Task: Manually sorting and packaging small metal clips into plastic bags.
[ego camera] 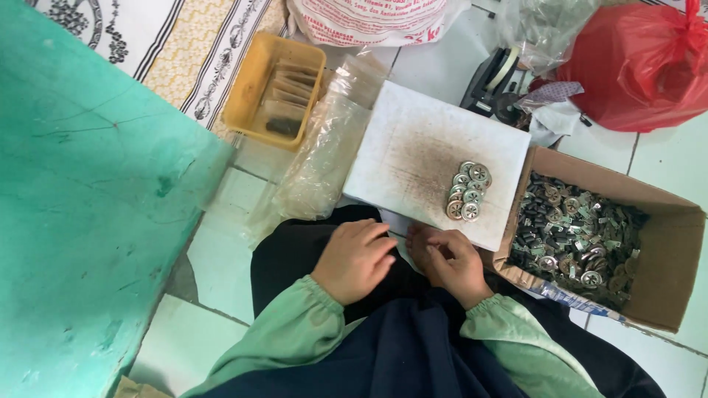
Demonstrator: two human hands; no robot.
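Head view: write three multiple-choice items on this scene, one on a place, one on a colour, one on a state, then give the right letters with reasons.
1. Where does the cluster of round metal discs lie?
A. in the yellow tray
B. on the white board
C. on the red bag

2. What colour is the plastic bag at the upper right?
A. red
B. blue
C. black

3. How does the cardboard box stand?
A. taped shut
B. turned upside down
C. open, with small metal parts inside

Answers:
1 B: the discs sit near the right edge of the white board, beside the box.
2 A: the bag beyond the box is plainly red.
3 C: its top is open and a heap of metal parts shows inside.
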